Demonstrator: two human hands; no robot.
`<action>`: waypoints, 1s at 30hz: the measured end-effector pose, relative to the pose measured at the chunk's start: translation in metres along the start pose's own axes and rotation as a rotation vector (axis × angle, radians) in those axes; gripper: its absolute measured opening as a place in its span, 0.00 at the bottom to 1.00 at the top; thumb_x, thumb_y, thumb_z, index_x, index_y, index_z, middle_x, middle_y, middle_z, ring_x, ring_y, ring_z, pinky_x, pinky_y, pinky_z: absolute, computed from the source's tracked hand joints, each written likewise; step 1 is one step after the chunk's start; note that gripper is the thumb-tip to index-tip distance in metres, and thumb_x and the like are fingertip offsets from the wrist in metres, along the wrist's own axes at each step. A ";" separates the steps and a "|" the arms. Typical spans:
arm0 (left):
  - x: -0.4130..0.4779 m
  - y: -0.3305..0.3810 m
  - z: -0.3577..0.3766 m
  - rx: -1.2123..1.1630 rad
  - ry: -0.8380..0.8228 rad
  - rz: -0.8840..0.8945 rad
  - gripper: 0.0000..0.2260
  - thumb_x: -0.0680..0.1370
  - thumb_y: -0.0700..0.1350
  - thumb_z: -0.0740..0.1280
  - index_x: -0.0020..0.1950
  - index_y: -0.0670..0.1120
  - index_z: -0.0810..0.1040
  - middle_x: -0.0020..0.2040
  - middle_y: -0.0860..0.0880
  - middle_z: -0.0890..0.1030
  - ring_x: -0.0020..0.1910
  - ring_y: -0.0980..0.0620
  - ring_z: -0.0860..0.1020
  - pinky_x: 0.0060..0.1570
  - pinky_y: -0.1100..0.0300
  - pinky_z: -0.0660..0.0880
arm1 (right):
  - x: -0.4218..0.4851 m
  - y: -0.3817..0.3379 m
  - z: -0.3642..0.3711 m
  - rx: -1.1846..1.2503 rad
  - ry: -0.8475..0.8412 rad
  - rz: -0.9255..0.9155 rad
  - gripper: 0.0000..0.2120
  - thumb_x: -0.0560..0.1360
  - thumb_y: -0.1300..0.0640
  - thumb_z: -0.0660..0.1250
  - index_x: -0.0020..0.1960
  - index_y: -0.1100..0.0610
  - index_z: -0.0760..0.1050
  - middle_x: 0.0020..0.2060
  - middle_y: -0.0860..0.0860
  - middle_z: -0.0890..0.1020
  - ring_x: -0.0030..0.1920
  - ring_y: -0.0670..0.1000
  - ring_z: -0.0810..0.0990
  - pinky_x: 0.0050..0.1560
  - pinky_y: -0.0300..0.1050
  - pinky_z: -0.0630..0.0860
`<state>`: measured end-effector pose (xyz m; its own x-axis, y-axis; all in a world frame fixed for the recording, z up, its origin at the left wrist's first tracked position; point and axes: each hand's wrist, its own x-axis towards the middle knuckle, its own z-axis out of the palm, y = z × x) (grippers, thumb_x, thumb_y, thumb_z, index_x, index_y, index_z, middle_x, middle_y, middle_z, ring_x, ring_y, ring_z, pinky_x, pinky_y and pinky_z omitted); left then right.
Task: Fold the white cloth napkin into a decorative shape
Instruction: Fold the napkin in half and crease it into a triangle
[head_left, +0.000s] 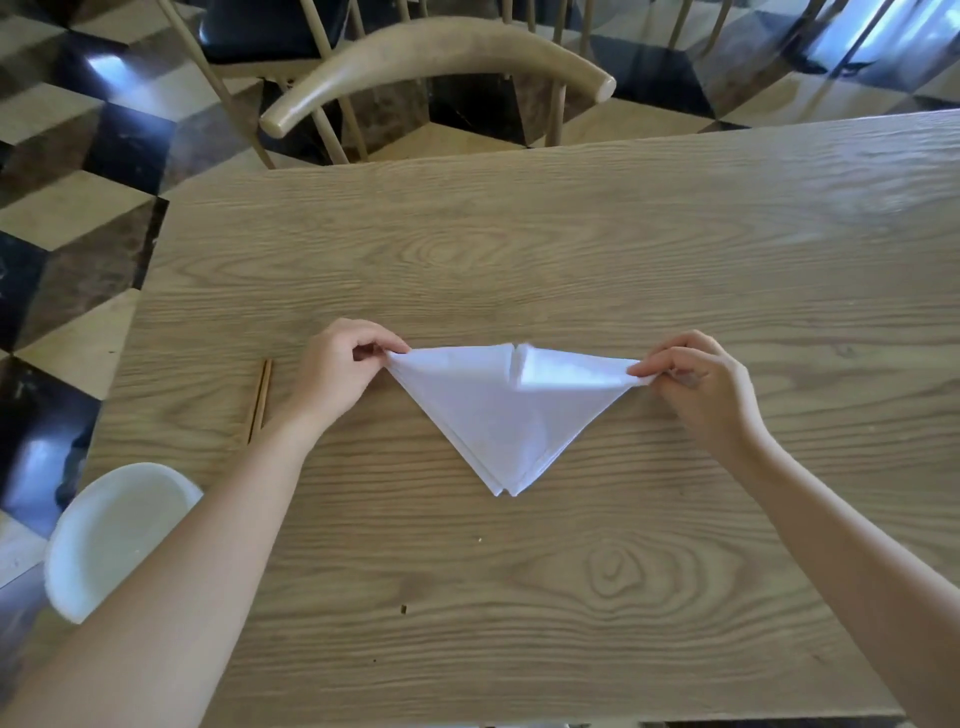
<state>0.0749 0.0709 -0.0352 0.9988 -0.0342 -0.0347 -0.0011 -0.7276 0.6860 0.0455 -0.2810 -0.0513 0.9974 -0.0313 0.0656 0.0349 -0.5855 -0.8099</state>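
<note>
Forearms (171, 571) over worktop (571, 249). Left hand (337, 374) pinches one corner of the napkin (498, 415), right hand (701, 395) the other. Between the hands the napkin is a layered triangle, its far edge lifted. Looks mid-task: shaping folds remain.

Legible text: none. No label, brand, number or sign readable on the napkin (493, 415), table (571, 249) or white dish (114, 535) (near left)

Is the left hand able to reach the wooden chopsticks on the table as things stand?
Probably yes. The chopsticks lie on the table just beside the left hand, with nothing between them. But that hand pinches the left corner of the napkin, so it must let go first.
</note>
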 end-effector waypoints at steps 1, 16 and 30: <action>-0.002 0.001 0.001 0.022 0.023 0.027 0.15 0.71 0.27 0.64 0.42 0.46 0.84 0.45 0.52 0.82 0.51 0.55 0.75 0.48 0.76 0.68 | -0.001 0.001 0.001 -0.021 0.001 -0.003 0.20 0.67 0.74 0.65 0.39 0.49 0.82 0.40 0.41 0.77 0.45 0.49 0.74 0.45 0.29 0.69; -0.010 -0.001 0.013 0.201 0.185 0.091 0.14 0.73 0.29 0.64 0.45 0.44 0.85 0.44 0.43 0.81 0.51 0.41 0.73 0.52 0.57 0.69 | 0.001 -0.003 0.011 -0.074 0.095 0.059 0.14 0.70 0.71 0.64 0.41 0.54 0.83 0.41 0.50 0.79 0.44 0.49 0.74 0.45 0.29 0.67; -0.109 0.089 0.121 0.600 -0.068 0.218 0.25 0.78 0.53 0.52 0.70 0.40 0.67 0.72 0.41 0.66 0.71 0.42 0.63 0.67 0.38 0.62 | -0.027 -0.046 0.058 -0.502 -0.404 -0.339 0.24 0.80 0.50 0.51 0.74 0.54 0.57 0.75 0.48 0.57 0.76 0.49 0.50 0.75 0.48 0.45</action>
<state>-0.0397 -0.0731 -0.0580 0.9673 -0.2537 0.0002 -0.2506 -0.9553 0.1568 0.0210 -0.2059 -0.0495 0.8861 0.4623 -0.0332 0.4092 -0.8141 -0.4121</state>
